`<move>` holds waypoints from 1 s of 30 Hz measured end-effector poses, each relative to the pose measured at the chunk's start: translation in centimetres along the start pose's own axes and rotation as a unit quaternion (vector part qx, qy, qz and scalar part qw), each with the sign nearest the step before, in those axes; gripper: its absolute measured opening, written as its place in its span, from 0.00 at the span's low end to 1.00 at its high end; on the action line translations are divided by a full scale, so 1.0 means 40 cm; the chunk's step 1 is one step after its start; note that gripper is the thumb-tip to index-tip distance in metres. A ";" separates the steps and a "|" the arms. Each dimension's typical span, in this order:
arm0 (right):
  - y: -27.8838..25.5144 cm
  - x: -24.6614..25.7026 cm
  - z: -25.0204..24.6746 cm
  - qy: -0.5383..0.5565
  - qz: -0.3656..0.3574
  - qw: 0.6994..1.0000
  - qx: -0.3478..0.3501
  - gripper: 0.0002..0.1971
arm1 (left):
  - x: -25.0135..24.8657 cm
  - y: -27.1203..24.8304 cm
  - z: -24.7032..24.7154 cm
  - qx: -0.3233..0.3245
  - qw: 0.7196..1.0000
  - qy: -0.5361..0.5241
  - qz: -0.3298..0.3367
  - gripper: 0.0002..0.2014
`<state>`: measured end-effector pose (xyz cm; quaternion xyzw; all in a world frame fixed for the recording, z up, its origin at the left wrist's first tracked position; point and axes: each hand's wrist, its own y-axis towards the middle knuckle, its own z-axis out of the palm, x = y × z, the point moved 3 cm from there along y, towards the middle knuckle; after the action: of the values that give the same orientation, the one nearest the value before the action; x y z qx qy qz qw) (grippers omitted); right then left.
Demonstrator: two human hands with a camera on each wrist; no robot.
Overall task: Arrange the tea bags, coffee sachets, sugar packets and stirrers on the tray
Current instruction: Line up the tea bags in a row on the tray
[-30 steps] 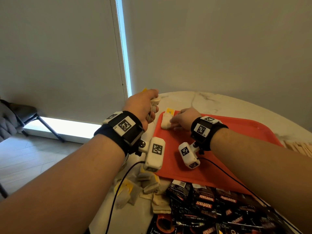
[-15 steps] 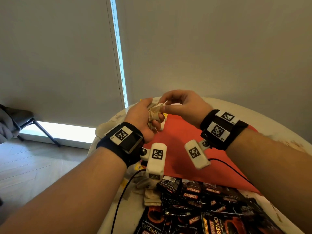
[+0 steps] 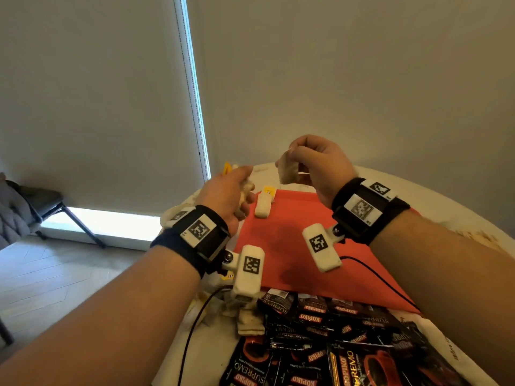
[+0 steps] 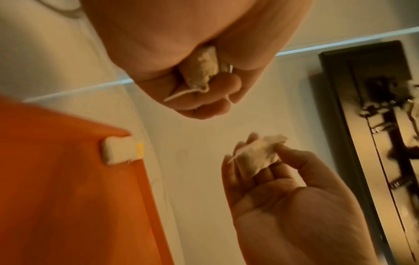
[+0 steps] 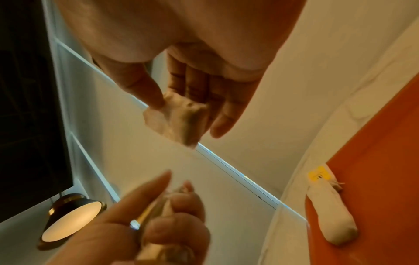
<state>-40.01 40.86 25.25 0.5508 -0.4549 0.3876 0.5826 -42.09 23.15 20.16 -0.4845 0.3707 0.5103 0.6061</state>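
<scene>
Pinching one tea bag (image 3: 288, 169), the right hand (image 3: 320, 165) hovers; left hand (image 3: 228, 195) clutches more (image 4: 201, 69); one bag (image 3: 263, 204) lies on the tray (image 3: 292, 246) below, coffee sachets (image 3: 320, 344) untouched.

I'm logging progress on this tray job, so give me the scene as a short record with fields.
left hand: left hand grips bunched tea bags
right hand: right hand pinches one tea bag, raised above the tray
tray: red tray holds one placed tea bag at its far left corner
waiting: coffee sachets and loose tea bags on the table's near side
</scene>
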 end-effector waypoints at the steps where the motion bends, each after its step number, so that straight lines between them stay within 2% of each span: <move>1: 0.002 -0.004 -0.004 -0.005 0.010 1.000 -0.006 0.06 | -0.016 0.000 -0.002 0.004 0.999 0.023 0.036 0.13; 4: 0.000 -0.012 -0.002 -0.019 0.023 1.000 -0.012 0.04 | -0.058 -0.016 0.008 0.050 0.988 0.082 0.117 0.14; 7: -0.006 -0.018 0.015 -0.013 0.026 0.999 0.021 0.01 | -0.081 -0.037 0.028 0.095 0.968 0.152 0.177 0.12; 10: -0.019 -0.017 0.028 0.011 0.040 0.998 0.041 0.03 | -0.086 -0.040 0.036 0.094 0.953 0.197 0.210 0.11; 12: -0.027 -0.024 0.032 0.052 0.081 0.994 0.057 0.08 | -0.087 -0.037 0.033 0.080 0.956 0.187 0.212 0.10; 15: -0.043 -0.043 0.042 0.109 0.156 0.974 0.124 0.20 | -0.091 -0.027 0.025 0.052 0.962 0.165 0.210 0.07; 18: -0.050 -0.053 0.047 0.119 0.160 0.972 0.128 0.24 | -0.095 -0.020 0.021 0.027 0.967 0.145 0.208 0.04; 25: -0.035 -0.043 0.027 0.040 0.097 0.993 0.060 0.18 | -0.096 0.000 -0.003 -0.012 0.971 0.133 0.200 0.04; 28: -0.014 -0.045 0.022 0.008 0.066 0.998 0.022 0.13 | -0.089 0.011 -0.011 0.007 0.970 0.157 0.183 0.05; 30: 0.000 -0.057 0.028 -0.013 0.071 0.997 0.029 0.12 | -0.083 0.016 -0.011 0.030 0.969 0.176 0.171 0.07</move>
<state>-40.75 39.85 23.06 0.5387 -0.4893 0.4335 0.5314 -43.38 21.89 23.04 -0.4777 0.5638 0.5021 0.4494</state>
